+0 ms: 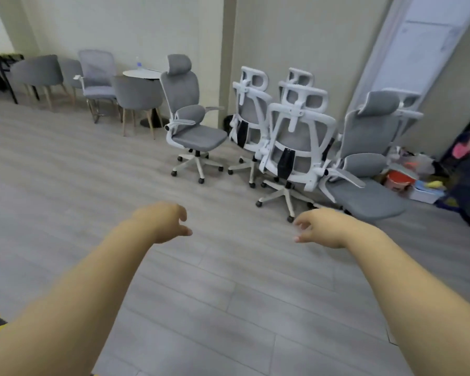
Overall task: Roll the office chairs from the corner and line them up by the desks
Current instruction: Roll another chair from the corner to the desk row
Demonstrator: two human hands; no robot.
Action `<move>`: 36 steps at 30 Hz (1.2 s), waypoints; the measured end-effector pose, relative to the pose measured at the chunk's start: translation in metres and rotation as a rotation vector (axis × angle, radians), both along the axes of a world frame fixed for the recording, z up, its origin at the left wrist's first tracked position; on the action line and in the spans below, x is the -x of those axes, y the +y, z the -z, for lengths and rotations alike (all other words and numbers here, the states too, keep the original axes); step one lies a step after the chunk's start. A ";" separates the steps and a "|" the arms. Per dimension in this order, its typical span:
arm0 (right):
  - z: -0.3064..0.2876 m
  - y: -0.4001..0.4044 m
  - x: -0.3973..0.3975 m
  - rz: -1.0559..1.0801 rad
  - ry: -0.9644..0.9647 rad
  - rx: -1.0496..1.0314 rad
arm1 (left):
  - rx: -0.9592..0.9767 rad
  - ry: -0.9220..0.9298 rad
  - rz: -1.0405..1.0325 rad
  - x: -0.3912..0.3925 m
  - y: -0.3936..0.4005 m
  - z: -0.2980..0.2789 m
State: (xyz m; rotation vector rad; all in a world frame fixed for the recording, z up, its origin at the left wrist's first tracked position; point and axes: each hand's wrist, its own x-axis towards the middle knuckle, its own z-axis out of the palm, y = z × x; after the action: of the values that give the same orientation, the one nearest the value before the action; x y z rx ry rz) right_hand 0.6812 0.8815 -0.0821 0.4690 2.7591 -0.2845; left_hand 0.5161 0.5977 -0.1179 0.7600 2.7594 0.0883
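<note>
Several grey-and-white office chairs on castors crowd the corner ahead. One chair (194, 123) stands apart on the left, facing left. The nearest chair (296, 147) shows me its white back frame. Another chair (364, 169) faces me at the right, and more chairs (251, 104) stand behind. Both my arms reach forward over the floor. My left hand (164, 221) and my right hand (322, 227) hang with loosely curled fingers, holding nothing, short of the nearest chair's base.
Grey dining chairs (139, 99) and a small round table (143, 74) line the far wall at left. A dark desk (0, 63) sits at the far left edge. Boxes and clutter (407, 177) lie at the right wall. Grey plank floor (92, 185) spreads in front.
</note>
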 end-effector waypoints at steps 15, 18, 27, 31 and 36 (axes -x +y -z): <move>0.018 0.271 0.137 0.223 -0.001 -0.017 | -0.015 0.020 0.246 0.198 0.309 0.002; 0.013 0.324 0.174 0.228 -0.017 -0.033 | -0.007 0.019 0.245 0.234 0.360 0.001; 0.000 0.449 0.297 0.190 -0.011 -0.040 | -0.032 -0.006 0.201 0.350 0.482 0.000; 0.005 0.489 0.356 0.177 0.002 -0.057 | -0.022 -0.010 0.210 0.409 0.527 0.004; 0.011 0.532 0.433 0.191 0.021 -0.049 | -0.021 -0.008 0.274 0.489 0.591 0.005</move>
State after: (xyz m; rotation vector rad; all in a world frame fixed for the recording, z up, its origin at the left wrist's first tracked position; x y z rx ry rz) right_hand 0.2477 1.4135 -0.0932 0.7481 2.7497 -0.2685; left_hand 0.0269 1.1891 -0.1234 1.1306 2.6213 0.0642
